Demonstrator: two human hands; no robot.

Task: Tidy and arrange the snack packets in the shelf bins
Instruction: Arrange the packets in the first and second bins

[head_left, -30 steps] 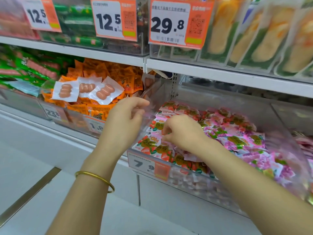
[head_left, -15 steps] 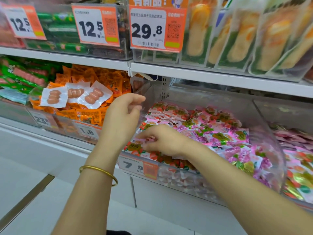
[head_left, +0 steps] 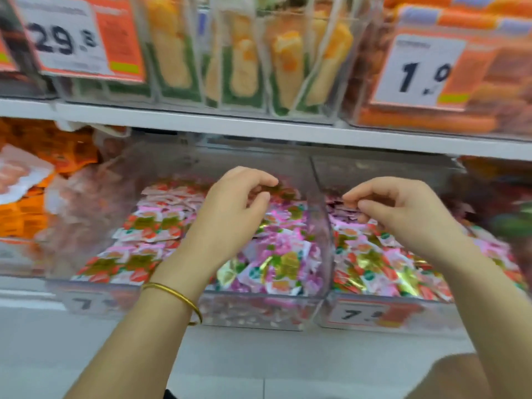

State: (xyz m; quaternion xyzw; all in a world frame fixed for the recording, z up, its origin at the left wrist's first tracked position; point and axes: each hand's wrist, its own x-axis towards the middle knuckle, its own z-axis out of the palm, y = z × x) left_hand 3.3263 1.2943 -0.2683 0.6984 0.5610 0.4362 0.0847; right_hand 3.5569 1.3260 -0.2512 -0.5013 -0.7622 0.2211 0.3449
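Head view: blurred by motion; two bare forearms reach toward a lower shelf row.
Hands: two. Left hand (head_left: pixel 230 214) hovers over the left bin, right hand (head_left: pixel 403 214) over the right bin; well apart, the bin divider between them.
Left grip: fingers loosely curled, thumb near the forefinger, nothing seen in it, clear of the packets below.
Right grip: fingers curled downward, tips at the packets in the far part of its bin; cannot tell whether a packet is pinched.
Bangle (head_left: pixel 175 295): one, gold, on the left wrist.
Clear bins: two side by side, left bin (head_left: pixel 253 311) and right bin (head_left: pixel 374 168), walls touching.
Snack packets (head_left: pixel 282 254): too many to count; pink, red, green and gold wrappers. They fill both bins, stacked flat in rows at the left of the left bin, loose elsewhere.
Lower price tags: two, one on each bin front; the right tag (head_left: pixel 357 313) reads 7 and then blurs.
Upper shelf (head_left: pixel 259 128): clear bins of upright yellow-and-green packs (head_left: pixel 241 61).
Upper price tags: 29.8 tag (head_left: pixel 66 38) on the left, 1.9 tag (head_left: pixel 417 70) on the right.
Far left: orange packets (head_left: pixel 26 208).
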